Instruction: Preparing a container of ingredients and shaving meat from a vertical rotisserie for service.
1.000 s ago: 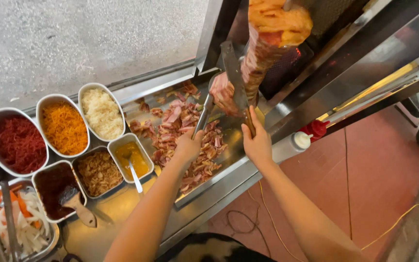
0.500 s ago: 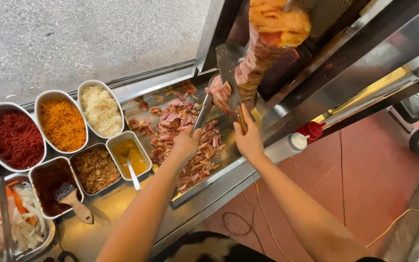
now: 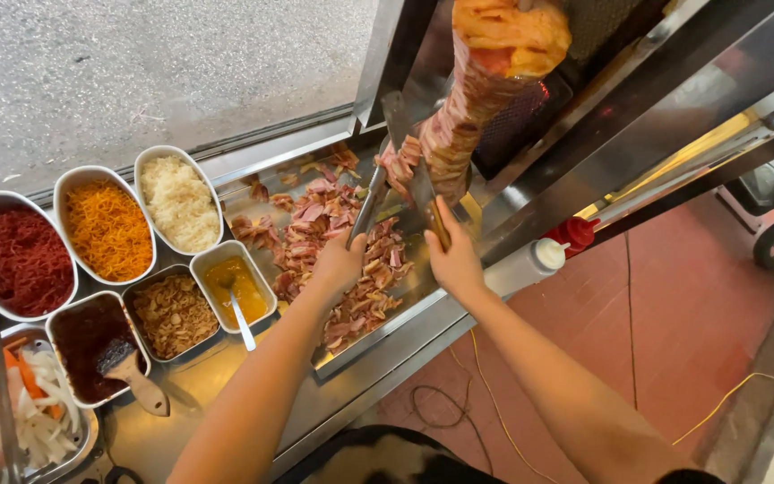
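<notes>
My right hand (image 3: 454, 258) grips the wooden handle of a long knife (image 3: 414, 161) whose blade lies against the lower part of a vertical meat spit (image 3: 481, 85). My left hand (image 3: 338, 260) holds metal tongs (image 3: 371, 199) that pinch a slice of meat (image 3: 396, 164) beside the blade. Below both hands a steel tray (image 3: 378, 336) carries a heap of sliced meat (image 3: 333, 237).
Steel tubs at the left hold red shreds (image 3: 18, 260), orange shreds (image 3: 109, 229), white shreds (image 3: 178, 202), fried bits (image 3: 172, 314), yellow sauce with a spoon (image 3: 236, 300) and dark sauce with a brush (image 3: 132, 376). Red and white squeeze bottles (image 3: 539, 255) stand at the right.
Both hands have shifted slightly up along the spit. The tongs now hold a fresh-cut slice close to the blade.
</notes>
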